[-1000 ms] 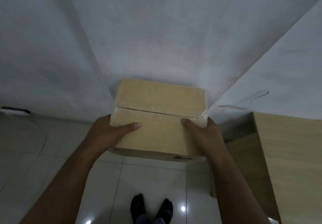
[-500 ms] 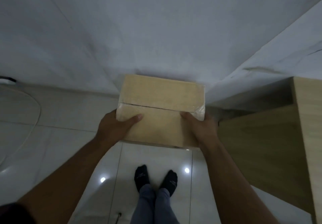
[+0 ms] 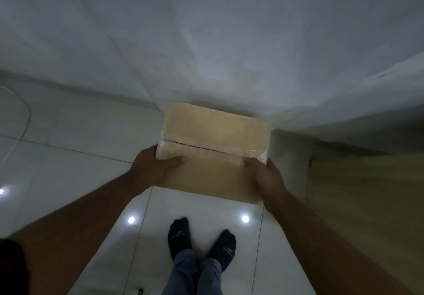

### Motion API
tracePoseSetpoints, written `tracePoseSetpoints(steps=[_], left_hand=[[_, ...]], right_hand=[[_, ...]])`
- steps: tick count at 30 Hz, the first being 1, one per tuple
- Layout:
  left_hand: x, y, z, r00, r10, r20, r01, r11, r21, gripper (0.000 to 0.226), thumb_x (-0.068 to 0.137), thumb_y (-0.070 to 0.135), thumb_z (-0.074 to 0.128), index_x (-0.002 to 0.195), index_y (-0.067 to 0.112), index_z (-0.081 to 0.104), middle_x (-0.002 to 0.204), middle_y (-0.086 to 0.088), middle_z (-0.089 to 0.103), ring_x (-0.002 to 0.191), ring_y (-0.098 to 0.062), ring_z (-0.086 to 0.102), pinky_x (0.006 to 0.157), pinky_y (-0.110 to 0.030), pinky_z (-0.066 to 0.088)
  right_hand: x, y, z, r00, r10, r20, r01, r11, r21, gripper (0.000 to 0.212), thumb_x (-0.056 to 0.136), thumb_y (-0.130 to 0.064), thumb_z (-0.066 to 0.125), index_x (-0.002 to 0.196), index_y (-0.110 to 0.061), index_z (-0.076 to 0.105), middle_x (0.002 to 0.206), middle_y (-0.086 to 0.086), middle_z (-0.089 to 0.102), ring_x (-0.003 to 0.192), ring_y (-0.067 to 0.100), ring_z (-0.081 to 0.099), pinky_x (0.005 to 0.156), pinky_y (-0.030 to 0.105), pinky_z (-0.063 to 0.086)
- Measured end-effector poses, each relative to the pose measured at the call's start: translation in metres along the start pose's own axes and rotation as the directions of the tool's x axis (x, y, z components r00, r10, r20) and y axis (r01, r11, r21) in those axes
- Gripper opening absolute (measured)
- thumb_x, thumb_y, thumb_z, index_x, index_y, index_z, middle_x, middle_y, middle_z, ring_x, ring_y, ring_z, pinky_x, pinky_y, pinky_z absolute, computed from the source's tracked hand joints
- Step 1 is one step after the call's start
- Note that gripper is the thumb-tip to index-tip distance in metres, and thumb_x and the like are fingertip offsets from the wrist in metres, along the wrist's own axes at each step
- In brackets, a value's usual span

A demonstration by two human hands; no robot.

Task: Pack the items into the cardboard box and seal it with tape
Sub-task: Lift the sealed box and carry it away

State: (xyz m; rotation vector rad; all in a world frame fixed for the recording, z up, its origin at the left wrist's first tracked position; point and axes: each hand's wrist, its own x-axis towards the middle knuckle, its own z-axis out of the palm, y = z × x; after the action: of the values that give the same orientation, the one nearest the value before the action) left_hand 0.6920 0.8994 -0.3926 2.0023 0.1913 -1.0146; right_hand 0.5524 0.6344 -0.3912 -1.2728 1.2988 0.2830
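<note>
The box (image 3: 215, 134) is dropping toward the floor (image 3: 68, 175), lying crosswise; left hand (image 3: 151, 168) and right hand (image 3: 268, 177) are gripping opposite ends.

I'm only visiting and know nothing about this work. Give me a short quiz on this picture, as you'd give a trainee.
1. True or false: only the left hand holds the box.
2. What covers the box's top seam? A clear tape, B string, C nothing.
3. Fill in: the person wears dark ___.
Key: 1 false, the right hand grips it too; 2 A; 3 socks.
</note>
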Motion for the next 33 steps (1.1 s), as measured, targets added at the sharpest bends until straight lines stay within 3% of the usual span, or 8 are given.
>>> tracePoseSetpoints(steps=[7,14,18,22,25,27,29,33], left_hand=[[0.082,-0.055,0.025,0.996,-0.074,0.055,0.071,0.996,0.045,0.05,0.07,0.045,0.096,0.113,0.028,0.077,0.105,0.008,0.078,0.094,-0.012,0.075,0.066,-0.018,0.058],[0.16,-0.096,0.051,0.992,-0.105,0.066,0.102,0.994,0.048,0.062,0.061,0.047,0.102,0.113,0.02,0.08,0.104,0.0,0.08,0.095,-0.019,0.078,0.077,-0.03,0.063],[0.188,-0.111,0.064,0.996,-0.091,-0.001,0.091,0.995,0.033,0.082,0.043,0.056,0.095,0.114,0.018,0.08,0.105,-0.003,0.08,0.097,-0.024,0.077,0.091,-0.047,0.064],[0.221,-0.126,0.078,0.995,-0.088,-0.041,0.088,0.996,-0.006,0.069,0.048,0.045,0.095,0.109,0.018,0.079,0.101,-0.006,0.08,0.096,-0.027,0.078,0.09,-0.051,0.064],[0.238,-0.132,0.087,0.994,-0.079,-0.07,0.084,0.994,0.07,0.046,0.071,0.026,0.095,0.11,0.015,0.073,0.101,-0.007,0.076,0.094,-0.027,0.074,0.083,-0.046,0.064],[0.248,-0.136,0.09,0.996,-0.073,-0.06,0.081,0.988,0.13,0.03,0.084,0.013,0.086,0.109,0.014,0.068,0.099,-0.005,0.072,0.087,-0.021,0.069,0.07,-0.034,0.06],[0.254,-0.14,0.092,0.996,-0.064,-0.057,0.073,0.982,0.172,0.027,0.087,0.005,0.078,0.108,0.015,0.065,0.095,-0.002,0.068,0.081,-0.016,0.065,0.06,-0.027,0.051],[0.259,-0.143,0.099,0.996,-0.039,-0.076,0.055,0.971,0.231,0.031,0.086,0.005,0.073,0.114,0.017,0.065,0.097,0.002,0.067,0.088,-0.017,0.064,0.064,-0.028,0.049]], right_hand=[[0.095,0.047,0.018,0.987,0.156,0.043,-0.16,0.982,0.1,0.051,0.067,-0.034,0.087,0.117,-0.027,0.076,0.106,0.007,0.081,0.097,0.034,0.078,0.082,0.063,0.063],[0.185,0.079,0.04,0.986,0.161,0.047,-0.165,0.981,0.1,0.065,0.053,-0.04,0.088,0.116,-0.03,0.076,0.11,0.007,0.079,0.098,0.036,0.077,0.085,0.063,0.063],[0.205,0.073,0.048,0.987,0.14,0.078,-0.146,0.986,0.084,0.03,0.082,-0.027,0.079,0.111,-0.024,0.073,0.105,0.008,0.077,0.096,0.031,0.073,0.076,0.04,0.059],[0.24,0.08,0.055,0.989,0.109,0.099,-0.115,0.992,0.057,0.027,0.081,-0.02,0.076,0.108,-0.02,0.078,0.091,0.006,0.081,0.086,0.029,0.076,0.074,0.039,0.062],[0.256,0.089,0.057,0.989,0.087,0.12,-0.095,0.993,0.065,0.02,0.089,-0.011,0.069,0.106,-0.019,0.076,0.077,0.0,0.079,0.08,0.025,0.073,0.063,0.029,0.053],[0.262,0.094,0.059,0.987,0.088,0.132,-0.097,0.993,0.063,0.024,0.09,-0.012,0.067,0.111,-0.02,0.076,0.084,0.002,0.08,0.085,0.026,0.073,0.064,0.029,0.053],[0.269,0.099,0.06,0.986,0.081,0.143,-0.091,0.994,0.067,0.027,0.089,-0.011,0.067,0.113,-0.022,0.076,0.091,0.003,0.08,0.09,0.027,0.073,0.068,0.031,0.053],[0.276,0.097,0.056,0.988,0.095,0.12,-0.102,0.994,0.05,0.018,0.093,-0.008,0.065,0.097,-0.024,0.072,0.079,0.0,0.076,0.081,0.023,0.07,0.064,0.029,0.048]])
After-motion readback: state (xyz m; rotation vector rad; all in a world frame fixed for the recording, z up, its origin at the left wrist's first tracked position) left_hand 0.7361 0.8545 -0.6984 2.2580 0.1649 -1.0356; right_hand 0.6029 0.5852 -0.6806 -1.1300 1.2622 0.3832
